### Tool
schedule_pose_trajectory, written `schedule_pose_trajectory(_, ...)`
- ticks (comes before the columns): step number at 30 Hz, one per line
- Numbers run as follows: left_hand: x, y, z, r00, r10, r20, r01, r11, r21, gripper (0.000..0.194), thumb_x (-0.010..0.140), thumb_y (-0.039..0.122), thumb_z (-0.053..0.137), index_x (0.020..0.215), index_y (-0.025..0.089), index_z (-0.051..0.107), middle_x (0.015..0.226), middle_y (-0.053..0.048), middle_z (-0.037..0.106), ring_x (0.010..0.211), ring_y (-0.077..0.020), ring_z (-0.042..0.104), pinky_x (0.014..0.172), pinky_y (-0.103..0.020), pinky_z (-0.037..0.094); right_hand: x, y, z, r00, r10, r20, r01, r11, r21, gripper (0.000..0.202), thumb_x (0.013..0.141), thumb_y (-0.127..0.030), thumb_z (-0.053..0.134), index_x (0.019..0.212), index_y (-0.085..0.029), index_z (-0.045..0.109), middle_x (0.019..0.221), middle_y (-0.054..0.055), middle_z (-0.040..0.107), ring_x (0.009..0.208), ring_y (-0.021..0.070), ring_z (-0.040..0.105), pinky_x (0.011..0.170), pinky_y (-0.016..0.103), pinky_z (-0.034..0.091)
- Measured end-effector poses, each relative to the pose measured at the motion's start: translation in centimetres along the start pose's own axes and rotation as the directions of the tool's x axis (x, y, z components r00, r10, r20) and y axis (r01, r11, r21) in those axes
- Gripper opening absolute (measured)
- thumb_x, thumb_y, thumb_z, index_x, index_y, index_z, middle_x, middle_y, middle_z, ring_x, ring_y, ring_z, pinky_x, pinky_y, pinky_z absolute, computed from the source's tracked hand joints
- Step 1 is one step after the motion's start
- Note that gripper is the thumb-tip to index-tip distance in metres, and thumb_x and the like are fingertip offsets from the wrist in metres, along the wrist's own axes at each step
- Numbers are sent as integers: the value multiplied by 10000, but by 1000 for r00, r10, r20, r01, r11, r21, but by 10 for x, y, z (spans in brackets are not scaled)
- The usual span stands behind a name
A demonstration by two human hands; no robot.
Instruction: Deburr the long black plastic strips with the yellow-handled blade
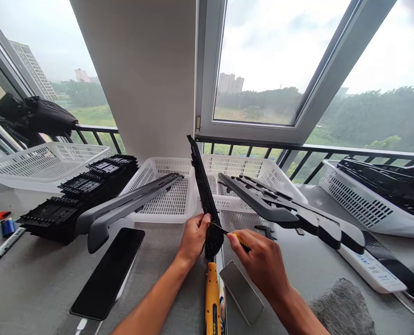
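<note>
A long black plastic trim piece (203, 186), ribbed along its inside, stands tilted up and away from me over the table. My left hand (193, 239) is closed around its near part, with the thumb on the edge. In my right hand (261, 258) is a thin-bladed knife with a yellow handle (241, 241). Its blade reaches left to the trim's wide near end, close to my left thumb; whether it cuts in, I cannot tell. Just below that end lies a yellow tool (212, 298), its kind unclear.
Grey trim pieces (133, 202) rest across a white basket (165, 214) on the left; several more (283, 209) lie right. Black slotted parts (56, 214) are stacked far left. Phones (109, 272) (241, 292), a power strip (374, 270) and a grey cloth (344, 307) lie nearby.
</note>
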State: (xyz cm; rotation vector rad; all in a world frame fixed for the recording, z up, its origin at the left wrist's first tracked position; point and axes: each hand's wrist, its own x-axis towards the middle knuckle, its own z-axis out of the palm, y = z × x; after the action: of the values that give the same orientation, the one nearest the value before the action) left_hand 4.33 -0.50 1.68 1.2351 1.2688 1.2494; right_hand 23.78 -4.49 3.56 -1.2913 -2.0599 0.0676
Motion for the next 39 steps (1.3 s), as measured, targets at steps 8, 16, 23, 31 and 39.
schedule_pose_trajectory(8,-1,4,0,1000,21,-3,-21,1000,-14,582,859,771,613,650,241,494,637,53,381,615,-136,323,567,-279,295,1,9,-2,995,101,29,-101,995,6,538,1158,-545,449,917,-245,824,869,52,831,757,192,749,685,295,421)
schedule_pose_trajectory(16,-1,2,0,1000,6,-17,-6,1000,-24,570,869,756,609,655,238,508,634,54,392,601,-132,337,563,-278,307,2,11,-4,995,100,3,-100,994,-45,486,1119,-517,522,800,-242,764,781,26,791,703,177,712,664,295,380)
schedule_pose_trajectory(23,1,3,-2,999,-8,-37,7,1000,-27,592,841,785,624,653,230,533,619,53,423,586,-128,361,556,-279,318,1,13,-5,995,100,5,-99,992,-73,492,1093,-523,538,712,-243,673,695,4,729,647,162,664,645,301,361)
schedule_pose_trajectory(31,3,-2,-4,994,-104,-29,96,976,-195,622,744,801,771,665,219,566,582,75,409,527,-99,345,497,-257,257,4,16,-10,995,77,63,-73,996,-56,439,1048,-503,599,698,-242,643,680,1,713,641,162,651,636,306,349)
schedule_pose_trajectory(39,-5,7,-4,971,-161,179,214,918,-335,781,811,858,700,1086,132,781,671,-30,701,521,-172,599,500,-288,431,7,17,-10,989,126,73,-130,990,48,402,1053,-508,595,766,-239,681,754,12,737,714,176,680,682,291,404)
